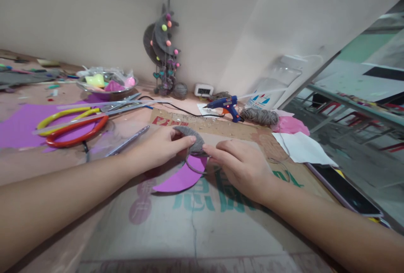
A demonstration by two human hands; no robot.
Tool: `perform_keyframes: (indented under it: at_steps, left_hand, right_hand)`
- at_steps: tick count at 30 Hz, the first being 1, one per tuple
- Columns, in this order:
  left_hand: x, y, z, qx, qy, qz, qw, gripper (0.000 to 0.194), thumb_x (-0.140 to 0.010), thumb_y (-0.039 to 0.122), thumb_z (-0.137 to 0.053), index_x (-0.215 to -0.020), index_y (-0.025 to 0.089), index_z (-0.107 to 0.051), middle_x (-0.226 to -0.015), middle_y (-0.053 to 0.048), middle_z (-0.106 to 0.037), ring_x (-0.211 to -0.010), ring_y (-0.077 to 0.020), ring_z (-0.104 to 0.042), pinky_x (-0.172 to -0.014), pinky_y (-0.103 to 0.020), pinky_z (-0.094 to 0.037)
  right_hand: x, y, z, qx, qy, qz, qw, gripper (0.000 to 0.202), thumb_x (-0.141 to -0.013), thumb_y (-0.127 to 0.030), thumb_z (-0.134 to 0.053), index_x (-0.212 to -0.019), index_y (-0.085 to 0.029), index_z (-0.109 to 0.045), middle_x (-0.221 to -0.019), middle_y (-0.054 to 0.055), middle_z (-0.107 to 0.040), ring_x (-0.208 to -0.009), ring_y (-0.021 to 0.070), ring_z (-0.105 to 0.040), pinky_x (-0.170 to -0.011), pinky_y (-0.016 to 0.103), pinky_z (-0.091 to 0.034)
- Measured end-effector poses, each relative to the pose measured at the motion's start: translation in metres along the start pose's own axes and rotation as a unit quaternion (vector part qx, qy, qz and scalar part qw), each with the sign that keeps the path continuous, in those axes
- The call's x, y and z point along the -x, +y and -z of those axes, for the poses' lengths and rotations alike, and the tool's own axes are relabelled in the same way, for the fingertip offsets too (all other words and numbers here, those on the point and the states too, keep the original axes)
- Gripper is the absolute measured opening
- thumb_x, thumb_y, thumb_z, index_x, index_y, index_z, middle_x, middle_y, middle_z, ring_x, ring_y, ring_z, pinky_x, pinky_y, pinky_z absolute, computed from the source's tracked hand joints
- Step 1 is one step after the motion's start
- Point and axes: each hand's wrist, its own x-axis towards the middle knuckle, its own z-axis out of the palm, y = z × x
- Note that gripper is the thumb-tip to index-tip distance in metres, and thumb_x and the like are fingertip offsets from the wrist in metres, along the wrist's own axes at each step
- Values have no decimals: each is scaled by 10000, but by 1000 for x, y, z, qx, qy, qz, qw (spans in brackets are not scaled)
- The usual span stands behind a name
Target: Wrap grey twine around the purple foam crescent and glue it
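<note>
A purple crescent (183, 177) lies above a printed cardboard sheet (151, 239), its upper part wrapped in grey yarn (197, 144). My left hand (167, 144) pinches the wrapped part between thumb and fingers. On the other side, my right hand (241, 165) has its fingertips pressed at the lower edge of the wrapping. A loop of yarn hangs there over the bare purple part. Whether my right fingers grip the strand or only press on the crescent is hard to make out.
Scissors with red and yellow handles (77, 132) and a pen (128, 140) lie left. Behind are a bowl (109, 92), a blue glue gun (225, 105) and a grey yarn skein (260, 116). A phone (344, 188) rests at the right edge.
</note>
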Motion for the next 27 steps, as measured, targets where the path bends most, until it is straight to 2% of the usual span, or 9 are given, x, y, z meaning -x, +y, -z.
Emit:
perform_keyframes:
  at_steps: [6, 14, 19, 24, 27]
  left_hand:
    - [0, 2, 0, -3, -8, -17, 1000, 317, -810, 432, -473, -685, 184, -625, -541, 37, -561, -546, -133, -512, -540, -243, -349]
    - [1, 3, -1, 10, -18, -32, 999, 302, -806, 404, -478, -649, 185, -614, -472, 41, -512, -500, -129, -491, -512, -241, -340]
    - [2, 2, -1, 6, -20, -41, 999, 298, -814, 400, -470, -673, 182, -616, -495, 42, -514, -492, -119, -471, -497, -235, -329]
    - [2, 3, 0, 3, -19, -34, 999, 313, -817, 420, -470, -674, 181, -613, -481, 48, -496, -482, -117, -460, -495, -234, -323]
    - [2, 3, 0, 5, -17, -31, 999, 303, -816, 416, -475, -688, 183, -620, -469, 51, -495, -488, -123, -475, -508, -235, -331]
  right_hand:
    - [1, -1, 4, 31, -26, 18, 999, 318, -893, -120, -415, -1179, -163, -545, -846, 45, -594, -685, 146, -454, -598, 278, -349]
    - [1, -6, 14, 99, -37, 76, 991, 335, -886, -149, -466, -1218, -161, -508, -878, 43, -609, -705, 151, -457, -595, 293, -333]
    - [0, -5, 11, 67, -44, 58, 995, 323, -890, -127, -434, -1201, -143, -521, -862, 49, -609, -690, 152, -454, -591, 284, -343]
    - [3, -2, 4, 17, 1, 11, 1000, 335, -859, -115, -474, -1187, -160, -529, -864, 49, -594, -718, 144, -497, -615, 267, -374]
    - [5, -1, 2, 6, 4, 4, 1000, 341, -855, -112, -473, -1188, -163, -527, -864, 48, -591, -719, 140, -504, -613, 264, -377]
